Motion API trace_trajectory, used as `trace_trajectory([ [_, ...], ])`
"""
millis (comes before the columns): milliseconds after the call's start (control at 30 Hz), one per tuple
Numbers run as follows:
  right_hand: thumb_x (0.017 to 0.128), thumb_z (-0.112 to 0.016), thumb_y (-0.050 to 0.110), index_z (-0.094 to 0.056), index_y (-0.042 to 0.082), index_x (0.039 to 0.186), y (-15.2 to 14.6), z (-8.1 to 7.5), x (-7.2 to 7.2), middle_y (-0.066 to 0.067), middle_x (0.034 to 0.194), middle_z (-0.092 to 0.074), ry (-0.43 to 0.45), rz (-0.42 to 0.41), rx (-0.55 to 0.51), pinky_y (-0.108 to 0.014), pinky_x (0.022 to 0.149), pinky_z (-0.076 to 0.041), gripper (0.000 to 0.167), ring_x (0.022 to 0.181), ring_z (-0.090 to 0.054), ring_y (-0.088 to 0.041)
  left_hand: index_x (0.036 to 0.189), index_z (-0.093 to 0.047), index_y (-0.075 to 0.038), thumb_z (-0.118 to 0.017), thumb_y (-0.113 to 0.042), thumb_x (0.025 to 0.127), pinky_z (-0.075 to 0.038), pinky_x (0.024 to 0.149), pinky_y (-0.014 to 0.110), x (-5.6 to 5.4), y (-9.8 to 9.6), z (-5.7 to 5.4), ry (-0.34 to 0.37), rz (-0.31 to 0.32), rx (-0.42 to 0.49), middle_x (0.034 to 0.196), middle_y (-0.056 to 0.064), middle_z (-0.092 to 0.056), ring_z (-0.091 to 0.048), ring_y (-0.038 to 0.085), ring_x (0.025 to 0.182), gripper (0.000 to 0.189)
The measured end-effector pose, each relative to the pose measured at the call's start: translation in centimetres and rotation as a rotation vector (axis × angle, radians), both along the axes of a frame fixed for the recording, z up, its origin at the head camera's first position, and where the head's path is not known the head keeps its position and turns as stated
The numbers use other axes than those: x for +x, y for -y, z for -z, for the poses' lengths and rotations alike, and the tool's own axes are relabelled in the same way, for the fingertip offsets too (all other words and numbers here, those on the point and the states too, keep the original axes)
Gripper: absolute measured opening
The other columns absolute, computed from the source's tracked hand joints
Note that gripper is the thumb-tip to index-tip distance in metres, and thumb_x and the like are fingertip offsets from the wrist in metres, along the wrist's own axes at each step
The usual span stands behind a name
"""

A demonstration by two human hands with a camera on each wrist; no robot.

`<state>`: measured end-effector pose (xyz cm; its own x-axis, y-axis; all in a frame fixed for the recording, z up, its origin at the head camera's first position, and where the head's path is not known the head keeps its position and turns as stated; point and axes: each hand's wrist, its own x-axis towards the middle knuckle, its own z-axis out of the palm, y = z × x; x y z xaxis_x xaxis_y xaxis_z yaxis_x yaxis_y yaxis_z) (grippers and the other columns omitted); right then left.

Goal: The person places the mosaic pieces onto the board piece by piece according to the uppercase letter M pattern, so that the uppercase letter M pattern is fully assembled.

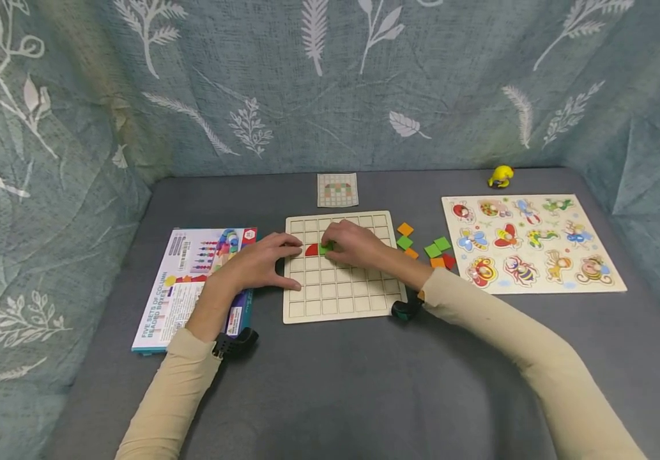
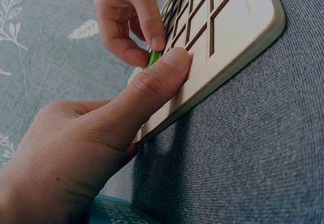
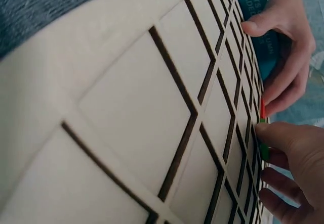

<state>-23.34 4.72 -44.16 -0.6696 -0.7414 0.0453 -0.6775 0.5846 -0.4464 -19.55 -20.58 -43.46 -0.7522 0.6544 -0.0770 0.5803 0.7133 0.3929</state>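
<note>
A pale wooden grid board (image 1: 341, 305) lies flat in the middle of the table. My right hand (image 1: 355, 245) is over its upper middle, pinching a green square tile (image 2: 153, 58) between thumb and fingers at the grid. Just left of that tile, a red piece with a curved side (image 1: 312, 250) sits in the grid. My left hand (image 1: 257, 263) rests at the board's left edge, thumb (image 2: 164, 72) laid along the rim and the fingers spread apart from it. In the left wrist view most of the left fingers are hidden behind the thumb.
Loose green, orange and red tiles (image 1: 437, 248) lie right of the board. A small pattern card (image 1: 338, 190) is behind it. Further right are an insect picture board (image 1: 533, 246) and a yellow toy (image 1: 501, 176). A bead-set box (image 1: 174, 306) lies under the left forearm.
</note>
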Motion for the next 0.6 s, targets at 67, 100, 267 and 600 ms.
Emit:
trace_trajectory([
  [67,0.092,-0.068,0.02,-0.07,0.01,0.107,0.06,0.0,0.11,-0.005,0.111,-0.067,-0.011,0.0,0.012,-0.034,0.085,-0.051,0.019,0.1,-0.058,-0.023,0.134,-0.059,-0.007,-0.078,-0.055,0.074,-0.046,0.103,0.044,0.01,-0.01,0.06,0.001,-0.003,-0.007,0.14,0.007,-0.05,-0.047,0.025,0.128,0.079],
  [100,0.092,-0.068,0.02,-0.07,0.01,0.107,0.08,-0.01,0.15,-0.005,0.111,-0.067,-0.016,0.001,0.015,-0.034,0.085,-0.051,0.019,0.1,-0.058,-0.023,0.135,-0.058,-0.006,-0.078,-0.055,0.074,-0.046,0.103,0.044,0.01,0.01,0.07,-0.001,-0.003,-0.009,0.14,0.008,-0.05,-0.047,0.025,0.129,0.079],
  [267,0.091,-0.068,0.02,-0.069,0.009,0.106,0.16,-0.12,0.23,-0.006,0.11,-0.067,-0.03,-0.006,0.012,-0.034,0.087,-0.05,0.019,0.1,-0.059,-0.023,0.134,-0.058,-0.007,-0.078,-0.054,0.074,-0.046,0.103,0.044,-0.02,0.08,0.0,0.0,-0.009,-0.022,0.141,0.007,-0.05,-0.047,0.025,0.129,0.079],
  [600,0.091,-0.069,0.02,-0.07,0.007,0.103,-0.07,-0.2,0.16,-0.008,0.105,-0.067,-0.054,-0.017,-0.002,-0.036,0.093,-0.048,0.018,0.1,-0.061,-0.023,0.134,-0.059,-0.006,-0.078,-0.054,0.075,-0.045,0.103,0.045,-0.06,-0.19,-0.29,-0.007,-0.009,-0.033,0.141,0.008,-0.05,-0.047,0.026,0.129,0.079],
])
